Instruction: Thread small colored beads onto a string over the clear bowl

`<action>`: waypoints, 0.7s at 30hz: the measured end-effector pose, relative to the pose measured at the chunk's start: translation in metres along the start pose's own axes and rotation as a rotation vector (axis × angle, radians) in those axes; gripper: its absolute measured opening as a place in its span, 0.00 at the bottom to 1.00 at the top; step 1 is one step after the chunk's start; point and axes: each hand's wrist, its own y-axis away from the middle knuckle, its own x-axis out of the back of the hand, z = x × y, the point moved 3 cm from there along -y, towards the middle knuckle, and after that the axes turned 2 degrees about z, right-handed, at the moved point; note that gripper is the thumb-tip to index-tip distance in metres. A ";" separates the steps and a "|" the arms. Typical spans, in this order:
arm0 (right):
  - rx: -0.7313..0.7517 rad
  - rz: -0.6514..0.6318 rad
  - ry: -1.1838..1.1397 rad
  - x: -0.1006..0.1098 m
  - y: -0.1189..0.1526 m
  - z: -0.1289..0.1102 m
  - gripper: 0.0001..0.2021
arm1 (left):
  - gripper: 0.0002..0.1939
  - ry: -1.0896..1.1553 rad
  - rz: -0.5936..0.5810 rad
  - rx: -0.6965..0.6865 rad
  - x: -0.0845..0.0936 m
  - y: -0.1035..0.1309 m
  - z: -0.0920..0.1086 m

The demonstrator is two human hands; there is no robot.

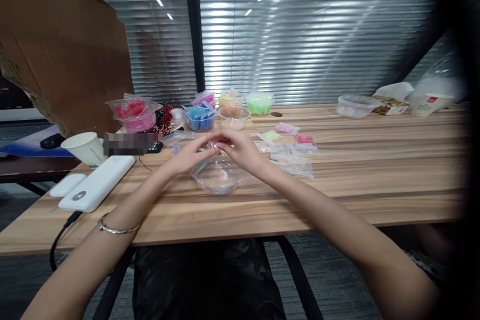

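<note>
My left hand [192, 154] and my right hand [237, 150] meet with fingertips pinched together above a clear plastic bowl [219, 180]. Between them shows a bit of see-through plastic, which looks like a small clear bag [205, 149]; my fingers and blur hide most of it. The bowl stands on the table under my hands, its contents hard to make out. Just right of my right hand lie several small flat bags: a yellow-green one [270, 136], a pink one [287, 128], a red one [305, 139] and clear ones [294, 166].
Behind my hands stand tubs with pink [138, 121], blue [200, 119] and green [259, 104] contents. At left are a paper cup [83, 147], a white power bank [98, 183] with a cable and a cardboard sheet [71, 50]. A clear container [356, 106] and tissue pack [392, 100] stand back right.
</note>
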 end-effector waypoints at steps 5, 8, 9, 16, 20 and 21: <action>0.007 0.002 0.003 0.000 0.000 -0.001 0.12 | 0.28 0.002 0.002 0.004 0.000 0.000 0.001; 0.002 -0.003 -0.002 0.000 0.000 -0.001 0.11 | 0.28 0.003 -0.008 -0.004 0.000 0.000 0.001; 0.004 -0.003 -0.008 0.000 0.000 -0.001 0.11 | 0.28 0.002 -0.010 -0.007 0.000 0.000 0.000; 0.095 -0.023 -0.053 0.001 -0.002 -0.006 0.14 | 0.25 0.022 0.010 0.004 -0.001 -0.001 -0.006; 0.097 0.012 0.016 0.002 -0.002 -0.005 0.13 | 0.25 0.033 -0.006 0.003 -0.001 -0.001 -0.002; 0.097 0.022 0.029 0.002 -0.002 -0.004 0.13 | 0.25 0.029 -0.008 0.008 -0.001 -0.001 -0.001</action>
